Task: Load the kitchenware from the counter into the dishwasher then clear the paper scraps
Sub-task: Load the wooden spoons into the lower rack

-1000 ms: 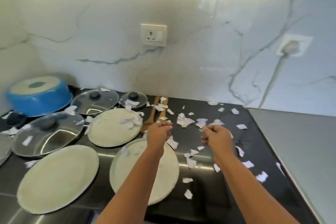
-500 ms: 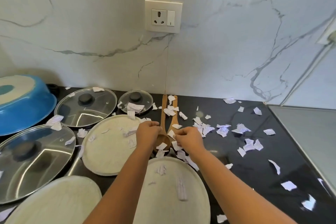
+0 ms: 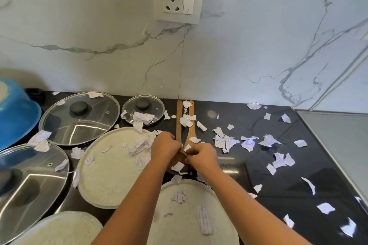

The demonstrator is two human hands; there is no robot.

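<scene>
Two wooden spoons lie side by side on the black counter (image 3: pixel 235 181), handles pointing at the wall. My left hand (image 3: pixel 165 147) curls over the neck of the left spoon (image 3: pixel 178 129). My right hand (image 3: pixel 203 157) grips the bowl end of the right spoon (image 3: pixel 192 131). A dark spoon bowl (image 3: pixel 171 170) with a paper scrap in it shows between my hands. Three pale round plates (image 3: pixel 107 175) (image 3: pixel 191 223) (image 3: pixel 59 230) and three glass lids (image 3: pixel 79 123) (image 3: pixel 153 105) (image 3: pixel 29 185) lie to the left and in front. Torn paper scraps (image 3: pixel 225 142) litter the counter, plates and lids.
An upturned blue basin (image 3: pixel 18 117) stands at the far left. A marble wall with a socket (image 3: pixel 178 1) closes the back. A grey flat surface (image 3: pixel 338 145) borders the counter on the right. Scraps spread thickly over the right half of the counter.
My view has come closer to the counter. Both hands have moved forward and together from above the plate onto the bowl ends of the wooden spoons.
</scene>
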